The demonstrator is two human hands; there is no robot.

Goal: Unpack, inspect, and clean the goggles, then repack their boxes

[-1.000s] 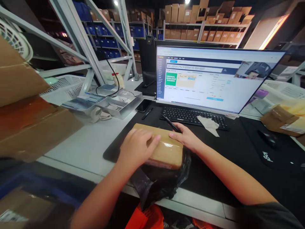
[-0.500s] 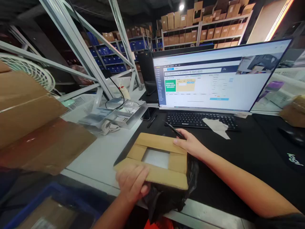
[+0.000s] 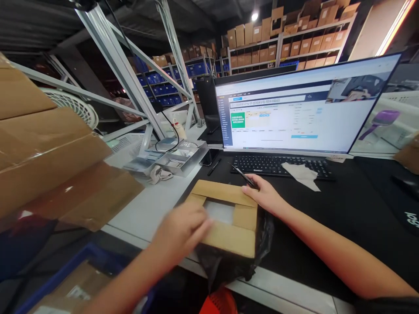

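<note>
A cardboard box [image 3: 229, 237] lies on the black mat at the table's front edge. Its flaps are folded inward around a gap, where something whitish [image 3: 220, 212] shows. Crumpled black plastic [image 3: 225, 272] hangs around its near and right sides. My left hand [image 3: 185, 224], blurred, is over the box's left side with fingers bunched at the near flap's inner edge; whether they pinch the flap is unclear. In my right hand [image 3: 262, 189] is a black utility knife [image 3: 244, 175], blade pointing up and left. My right thumb rests by the box's far right corner.
Behind the box stand a keyboard [image 3: 262, 165] with a torn paper piece [image 3: 301, 174] on it and a monitor [image 3: 278, 117]. A pen [image 3: 214, 167], phone [image 3: 209, 157] and metal tray [image 3: 183, 159] lie left. Large cartons [image 3: 49, 144] and a blue bin [image 3: 52, 288] flank the table's left.
My left hand has moved from the box's near left corner up onto its flaps, toward the gap. My right hand keeps the knife beside the box. The view has shifted slightly.
</note>
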